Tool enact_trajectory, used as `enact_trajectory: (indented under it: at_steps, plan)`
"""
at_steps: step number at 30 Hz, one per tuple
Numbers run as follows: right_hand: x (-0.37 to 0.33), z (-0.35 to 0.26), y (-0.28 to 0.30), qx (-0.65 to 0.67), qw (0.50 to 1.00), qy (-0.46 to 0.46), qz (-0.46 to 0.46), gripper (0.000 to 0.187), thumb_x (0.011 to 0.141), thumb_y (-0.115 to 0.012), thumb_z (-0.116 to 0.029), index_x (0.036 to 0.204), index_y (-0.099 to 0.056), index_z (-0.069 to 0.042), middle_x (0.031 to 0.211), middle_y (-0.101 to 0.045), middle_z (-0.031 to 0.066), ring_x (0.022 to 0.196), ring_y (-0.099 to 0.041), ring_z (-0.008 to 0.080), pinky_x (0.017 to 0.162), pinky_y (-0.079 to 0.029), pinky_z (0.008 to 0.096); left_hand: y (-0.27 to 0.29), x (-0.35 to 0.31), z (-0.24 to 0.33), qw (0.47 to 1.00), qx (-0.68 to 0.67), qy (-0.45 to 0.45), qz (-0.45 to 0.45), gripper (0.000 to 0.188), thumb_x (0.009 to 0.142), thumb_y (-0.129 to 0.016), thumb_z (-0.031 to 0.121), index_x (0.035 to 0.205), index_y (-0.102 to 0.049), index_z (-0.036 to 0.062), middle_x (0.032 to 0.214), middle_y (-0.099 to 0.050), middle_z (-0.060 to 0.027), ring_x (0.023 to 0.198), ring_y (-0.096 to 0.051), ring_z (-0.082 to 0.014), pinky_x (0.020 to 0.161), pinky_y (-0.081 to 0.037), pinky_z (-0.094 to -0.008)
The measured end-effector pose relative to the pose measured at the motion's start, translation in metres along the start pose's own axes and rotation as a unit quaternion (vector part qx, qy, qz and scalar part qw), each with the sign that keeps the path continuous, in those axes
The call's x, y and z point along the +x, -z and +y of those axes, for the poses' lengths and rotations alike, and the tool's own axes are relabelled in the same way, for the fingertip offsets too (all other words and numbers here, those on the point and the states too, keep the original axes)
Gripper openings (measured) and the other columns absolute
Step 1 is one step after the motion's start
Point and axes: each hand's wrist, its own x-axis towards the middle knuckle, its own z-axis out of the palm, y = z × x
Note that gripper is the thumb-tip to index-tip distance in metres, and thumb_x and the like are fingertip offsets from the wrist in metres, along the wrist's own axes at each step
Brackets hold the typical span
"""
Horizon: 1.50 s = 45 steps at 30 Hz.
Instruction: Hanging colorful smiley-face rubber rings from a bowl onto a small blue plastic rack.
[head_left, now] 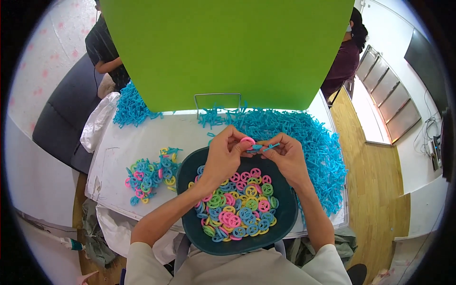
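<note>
Above the far rim of a dark green basin (285,216), both my hands are drawn close together. Between the fingertips of my left hand (222,156) is a small pink plastic wheel (247,140). My right hand (289,159) pinches a thin blue plastic stick (271,147), its inner end close to the wheel. My fingers partly cover both, so I cannot tell whether they are joined. Loose spoked wheels (247,213) in pink, yellow, green and blue lie in the basin. Left of it is a small heap of wheels with blue sticks (145,178).
A large pile of blue sticks (311,142) spreads over the right of the white table (118,156); another heap (131,108) lies at the far left. An upright green board (228,57) and a bent metal wire stand (217,94) are ahead. Two other people are beyond the board.
</note>
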Motion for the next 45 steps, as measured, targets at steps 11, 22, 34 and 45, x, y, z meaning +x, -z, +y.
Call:
enact_trajectory:
  at_steps: [11,22,34,45]
  plan:
    - [-0.004,0.000,-0.004,-0.001,0.999,0.002,0.035,0.011,0.085,-0.066,0.001,0.091,-0.056,-0.001,0.102,-0.067,0.0140,0.081,-0.065,0.0136,0.075,-0.056,0.0262,-0.003,-0.004,0.000,0.996,-0.066,0.048,0.023,0.008,0.095,-0.055,0.008,0.093,-0.052,0.0007,0.091,-0.063,-0.0077,0.082,-0.062,-0.0118,0.076,-0.056,-0.0265]
    - [-0.001,0.002,-0.002,0.063,0.996,-0.022,0.060,0.018,0.086,-0.066,-0.001,0.100,-0.055,-0.001,0.095,-0.065,0.0101,0.082,-0.066,0.0154,0.075,-0.057,0.0271,-0.006,-0.006,0.008,1.000,0.000,-0.025,0.005,0.013,0.095,-0.054,0.005,0.103,-0.060,-0.0030,0.095,-0.065,-0.0081,0.080,-0.063,-0.0119,0.073,-0.053,-0.0244]
    - [-0.002,0.005,0.003,-0.102,0.994,-0.013,0.032,0.022,0.083,-0.071,-0.006,0.100,-0.066,0.007,0.090,-0.069,0.0104,0.082,-0.064,0.0113,0.072,-0.052,0.0257,-0.005,-0.009,0.006,0.998,0.044,-0.037,0.022,0.022,0.094,-0.056,0.004,0.113,-0.064,-0.0012,0.097,-0.067,-0.0082,0.089,-0.063,-0.0124,0.079,-0.053,-0.0249]
    - [-0.004,-0.006,0.000,-0.101,0.994,-0.041,0.017,0.022,0.085,-0.069,-0.008,0.099,-0.066,0.008,0.087,-0.069,0.0099,0.076,-0.064,0.0116,0.067,-0.051,0.0257,-0.007,-0.014,0.015,0.984,0.160,-0.076,0.030,0.020,0.090,-0.060,0.002,0.109,-0.068,0.0029,0.096,-0.067,-0.0076,0.087,-0.064,-0.0125,0.075,-0.053,-0.0242]
